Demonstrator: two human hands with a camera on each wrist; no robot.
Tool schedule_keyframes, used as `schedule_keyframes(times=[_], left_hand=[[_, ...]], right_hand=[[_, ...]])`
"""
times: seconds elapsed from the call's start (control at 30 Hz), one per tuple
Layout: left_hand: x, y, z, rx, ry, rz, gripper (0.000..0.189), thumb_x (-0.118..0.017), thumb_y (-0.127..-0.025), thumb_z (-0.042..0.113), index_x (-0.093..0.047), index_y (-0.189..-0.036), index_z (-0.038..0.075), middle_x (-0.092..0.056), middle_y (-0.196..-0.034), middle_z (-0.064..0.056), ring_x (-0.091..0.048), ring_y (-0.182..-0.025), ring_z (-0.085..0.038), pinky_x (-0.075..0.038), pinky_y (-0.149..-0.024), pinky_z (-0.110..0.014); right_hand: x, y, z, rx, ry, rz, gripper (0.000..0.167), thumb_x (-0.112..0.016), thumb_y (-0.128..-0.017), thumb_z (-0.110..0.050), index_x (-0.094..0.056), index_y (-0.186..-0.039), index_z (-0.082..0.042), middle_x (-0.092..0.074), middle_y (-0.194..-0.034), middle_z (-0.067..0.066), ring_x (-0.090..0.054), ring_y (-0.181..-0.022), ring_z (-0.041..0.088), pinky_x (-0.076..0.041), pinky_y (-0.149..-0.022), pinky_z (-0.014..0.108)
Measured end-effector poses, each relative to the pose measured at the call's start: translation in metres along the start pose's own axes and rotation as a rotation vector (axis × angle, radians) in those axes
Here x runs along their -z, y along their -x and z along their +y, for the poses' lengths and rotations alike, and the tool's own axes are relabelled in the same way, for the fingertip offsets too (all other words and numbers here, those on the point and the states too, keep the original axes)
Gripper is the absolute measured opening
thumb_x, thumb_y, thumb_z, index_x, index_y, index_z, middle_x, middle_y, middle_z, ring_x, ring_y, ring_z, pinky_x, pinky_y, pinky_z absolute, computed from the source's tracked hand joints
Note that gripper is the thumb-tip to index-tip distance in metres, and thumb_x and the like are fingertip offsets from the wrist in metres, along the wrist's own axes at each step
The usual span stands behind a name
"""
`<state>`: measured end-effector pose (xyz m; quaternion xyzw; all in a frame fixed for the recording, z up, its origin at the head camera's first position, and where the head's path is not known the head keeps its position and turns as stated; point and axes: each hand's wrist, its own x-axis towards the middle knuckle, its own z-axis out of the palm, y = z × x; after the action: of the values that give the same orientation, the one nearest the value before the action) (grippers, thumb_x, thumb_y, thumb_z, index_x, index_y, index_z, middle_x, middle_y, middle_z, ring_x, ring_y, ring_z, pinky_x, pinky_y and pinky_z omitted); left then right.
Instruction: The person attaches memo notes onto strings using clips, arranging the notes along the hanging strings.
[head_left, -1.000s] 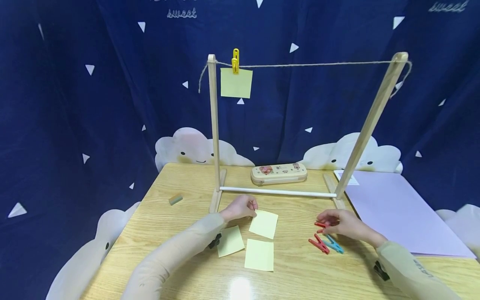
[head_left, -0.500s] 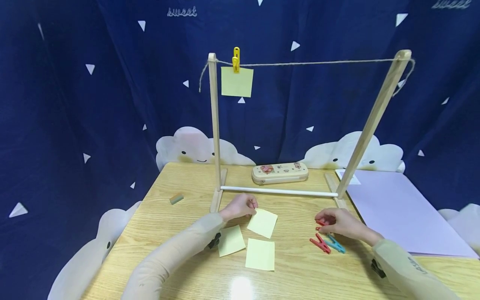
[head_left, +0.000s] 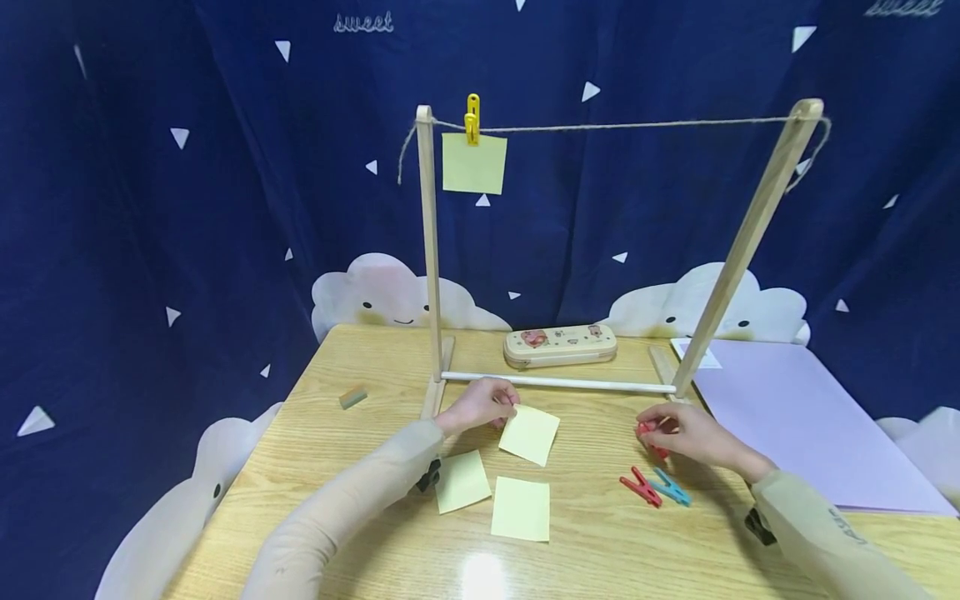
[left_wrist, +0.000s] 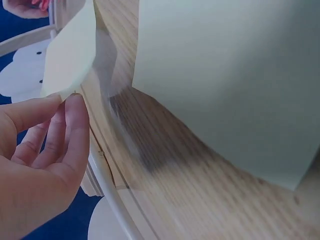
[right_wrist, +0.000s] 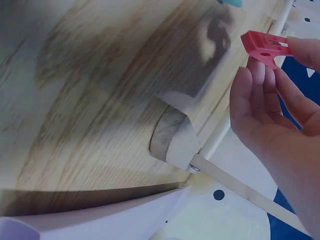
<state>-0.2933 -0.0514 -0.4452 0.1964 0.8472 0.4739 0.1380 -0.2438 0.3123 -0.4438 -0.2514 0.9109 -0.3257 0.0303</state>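
Note:
My left hand (head_left: 480, 404) pinches a corner of a pale yellow sticky note (head_left: 529, 434) between thumb and fingertips; in the left wrist view that note (left_wrist: 72, 52) stands tilted off the table. Between thumb and fingers of my right hand (head_left: 693, 435) is a red clothespin (right_wrist: 265, 47), held above the wood. Just below that hand, a second red clothespin (head_left: 641, 487) and a blue clothespin (head_left: 670, 487) lie side by side. Two more sticky notes lie flat, a left one (head_left: 462, 482) and a front one (head_left: 520, 509).
A wooden frame (head_left: 430, 250) carries a string (head_left: 600, 127), where a yellow clothespin (head_left: 472, 121) holds a sticky note (head_left: 474, 164). Behind the frame's white bar (head_left: 558, 382) lies a pencil case (head_left: 560, 346). A lilac sheet (head_left: 802, 425) covers the right side; a small eraser-like block (head_left: 352, 398) lies left.
The pinched sticky note has come up off the table and slightly away from me. My right hand has lifted the red clothespin from beside the other two.

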Motion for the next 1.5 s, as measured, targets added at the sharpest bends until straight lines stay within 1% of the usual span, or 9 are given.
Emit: schedule_keyframes(times=[0.27,0.53,0.6,0.7,0.83,0.93,1.1,1.23,1.5], left_hand=[[0.001,0.0,0.002,-0.046,0.008,0.037,0.011,-0.065,-0.09,-0.001,-0.068,-0.101,-0.004,-0.068,-0.084,-0.017,-0.069,-0.079,-0.045,-0.063,-0.07,-0.047],[0.004,-0.003,0.006,-0.087,0.032,0.081,0.012,-0.064,-0.094,0.005,-0.07,-0.1,-0.003,-0.07,-0.088,-0.02,-0.068,-0.082,-0.048,-0.062,-0.074,-0.051],[0.005,-0.003,0.008,-0.09,0.044,0.088,0.012,-0.065,-0.094,0.006,-0.07,-0.1,-0.003,-0.07,-0.088,-0.019,-0.068,-0.084,-0.047,-0.062,-0.075,-0.051],[0.008,-0.003,0.013,-0.094,0.061,0.104,0.013,-0.065,-0.094,0.007,-0.071,-0.101,-0.002,-0.07,-0.089,-0.02,-0.069,-0.073,-0.032,-0.062,-0.078,-0.051],[0.015,-0.003,0.026,-0.125,0.071,0.144,0.014,-0.065,-0.094,0.008,-0.071,-0.102,-0.002,-0.071,-0.092,-0.021,-0.068,-0.074,-0.032,-0.062,-0.078,-0.047],[0.022,-0.006,0.036,-0.165,0.068,0.188,0.015,-0.066,-0.094,0.009,-0.071,-0.102,-0.002,-0.073,-0.094,-0.021,-0.069,-0.085,-0.041,-0.063,-0.075,-0.042],[0.032,-0.01,0.055,-0.228,0.089,0.243,0.013,-0.067,-0.093,0.007,-0.072,-0.1,-0.002,-0.074,-0.096,-0.02,-0.069,-0.074,-0.018,-0.063,-0.071,-0.033],[0.04,-0.014,0.071,-0.292,0.112,0.254,0.012,-0.067,-0.093,0.007,-0.072,-0.1,-0.001,-0.074,-0.096,-0.02,-0.066,-0.07,-0.008,-0.062,-0.068,-0.029],[0.06,-0.018,0.114,-0.352,0.161,0.299,0.014,-0.066,-0.094,0.009,-0.072,-0.103,0.0,-0.074,-0.099,-0.019,-0.067,-0.074,-0.012,-0.063,-0.077,-0.045]], right_hand=[[0.003,-0.001,-0.004,0.021,-0.017,0.046,0.019,-0.073,-0.087,-0.008,-0.063,-0.1,0.001,-0.066,-0.087,0.003,-0.055,-0.077,-0.004,-0.052,-0.066,0.02],[0.01,-0.004,-0.014,-0.052,-0.081,0.042,0.031,-0.071,-0.085,-0.003,-0.063,-0.113,0.008,-0.069,-0.092,0.007,-0.059,-0.08,-0.001,-0.053,-0.069,0.019],[0.012,-0.005,-0.019,-0.069,-0.098,0.043,0.03,-0.07,-0.084,-0.002,-0.063,-0.113,0.007,-0.07,-0.093,0.008,-0.06,-0.081,0.0,-0.054,-0.07,0.019],[0.016,-0.007,-0.025,-0.075,-0.127,0.055,0.027,-0.07,-0.086,-0.004,-0.064,-0.112,0.003,-0.071,-0.094,0.009,-0.062,-0.082,0.0,-0.055,-0.071,0.019],[0.022,-0.009,-0.037,-0.054,-0.154,0.081,0.025,-0.07,-0.089,-0.01,-0.065,-0.112,-0.002,-0.071,-0.097,0.009,-0.064,-0.084,0.0,-0.055,-0.074,0.018],[0.029,-0.011,-0.047,-0.049,-0.169,0.101,0.027,-0.071,-0.091,-0.015,-0.067,-0.116,-0.004,-0.072,-0.104,0.012,-0.066,-0.087,-0.001,-0.056,-0.076,0.018],[0.046,-0.018,-0.064,-0.08,-0.169,0.132,0.036,-0.072,-0.091,-0.022,-0.066,-0.123,-0.006,-0.071,-0.111,0.012,-0.068,-0.09,-0.002,-0.056,-0.078,0.018],[0.064,-0.024,-0.078,-0.065,-0.125,0.154,0.036,-0.072,-0.092,-0.021,-0.065,-0.124,-0.006,-0.072,-0.111,0.012,-0.067,-0.089,-0.003,-0.056,-0.076,0.017],[0.105,-0.044,-0.115,0.01,-0.046,0.182,0.031,-0.071,-0.091,-0.015,-0.065,-0.12,-0.006,-0.07,-0.114,0.014,-0.064,-0.091,-0.006,-0.052,-0.078,0.01]])
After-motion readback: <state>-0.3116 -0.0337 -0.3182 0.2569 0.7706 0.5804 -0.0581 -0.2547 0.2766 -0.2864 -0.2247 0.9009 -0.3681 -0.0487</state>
